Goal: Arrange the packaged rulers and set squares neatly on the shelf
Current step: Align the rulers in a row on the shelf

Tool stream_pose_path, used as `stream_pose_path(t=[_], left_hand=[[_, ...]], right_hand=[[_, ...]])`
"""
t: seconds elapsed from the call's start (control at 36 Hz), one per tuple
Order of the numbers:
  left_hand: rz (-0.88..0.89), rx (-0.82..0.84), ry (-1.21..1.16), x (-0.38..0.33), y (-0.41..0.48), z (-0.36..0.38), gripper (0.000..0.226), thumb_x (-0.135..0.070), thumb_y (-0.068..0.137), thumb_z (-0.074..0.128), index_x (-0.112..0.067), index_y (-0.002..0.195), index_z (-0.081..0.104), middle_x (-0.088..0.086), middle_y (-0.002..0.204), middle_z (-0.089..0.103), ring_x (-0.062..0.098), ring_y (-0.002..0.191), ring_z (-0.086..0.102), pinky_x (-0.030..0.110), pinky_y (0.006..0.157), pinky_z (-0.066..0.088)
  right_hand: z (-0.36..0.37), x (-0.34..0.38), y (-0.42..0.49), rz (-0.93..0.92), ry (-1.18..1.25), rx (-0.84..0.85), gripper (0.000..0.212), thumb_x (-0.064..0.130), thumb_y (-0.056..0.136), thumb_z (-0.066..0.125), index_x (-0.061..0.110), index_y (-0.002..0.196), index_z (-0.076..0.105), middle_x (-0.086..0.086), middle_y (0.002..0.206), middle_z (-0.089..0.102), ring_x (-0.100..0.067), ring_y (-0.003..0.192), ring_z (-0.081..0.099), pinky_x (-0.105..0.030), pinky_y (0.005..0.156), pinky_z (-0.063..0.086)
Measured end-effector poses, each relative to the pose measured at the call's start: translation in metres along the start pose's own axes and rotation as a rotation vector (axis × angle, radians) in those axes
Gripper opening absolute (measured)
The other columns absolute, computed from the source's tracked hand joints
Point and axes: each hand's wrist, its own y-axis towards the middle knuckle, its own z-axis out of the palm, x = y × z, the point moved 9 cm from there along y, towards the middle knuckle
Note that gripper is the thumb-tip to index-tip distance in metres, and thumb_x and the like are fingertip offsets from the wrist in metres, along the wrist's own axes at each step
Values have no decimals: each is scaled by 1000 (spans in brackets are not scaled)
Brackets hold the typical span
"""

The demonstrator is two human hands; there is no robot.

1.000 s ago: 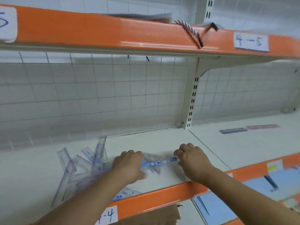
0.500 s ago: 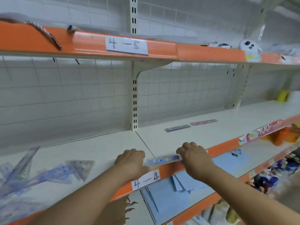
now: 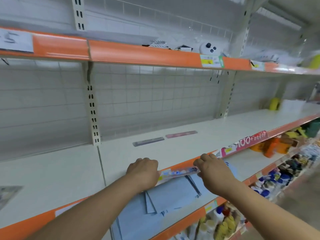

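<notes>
Holding the packaged ruler (image 3: 179, 172) lengthwise by both ends, level with and just in front of the orange front edge (image 3: 180, 164) of the shelf (image 3: 173, 151). Curling the fingers of the left hand (image 3: 143, 171) down over the left end, and those of the right hand (image 3: 214, 171) over the right end, clamping the pack from above. Keeping the thumbs mostly hidden beneath, leaving the firmness of the grip impossible to tell.

Judging the pack as light, thin and stiff across its width, yet probably bending a little along its length, with a glossy sleeve likely sliding easily on the smooth shelf. Favouring, therefore, a pinch at the two short ends or along the long edges, and avoiding pressure on the unsupported middle.

Lying flat farther back on the same shelf, well apart from the hands: a purple ruler (image 3: 148, 141) and, just beside it end to end, a pink ruler (image 3: 181, 134). Lying at the far left: a blurred set square (image 3: 8, 193).
</notes>
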Motion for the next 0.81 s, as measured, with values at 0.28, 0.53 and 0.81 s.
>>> stream_pose_path(t=[0.28, 0.53, 0.81], left_hand=[[84, -33, 39, -43, 95, -3, 25, -19, 99, 36, -14, 112, 56, 9, 120, 55, 30, 114, 50, 33, 81, 39], [115, 22, 57, -78, 192, -5, 25, -22, 101, 38, -17, 115, 58, 1, 124, 58, 22, 112, 56, 28, 81, 43], [110, -3, 66, -110, 249, 3, 26, -25, 101, 39, -18, 115, 60, 1, 118, 62, 21, 109, 59, 30, 87, 46]], right_hand=[[23, -69, 55, 63, -44, -25, 38, 12, 91, 49, 19, 128, 48, -2, 120, 49, -24, 110, 44, -32, 84, 37], [41, -144, 98, 142, -56, -10, 39, 8, 88, 48, 18, 126, 49, -2, 118, 49, -24, 109, 44, -29, 74, 27], [82, -201, 141, 149, 17, 8, 39, 13, 90, 51, 20, 129, 49, 0, 119, 49, -21, 109, 44, -28, 79, 33]])
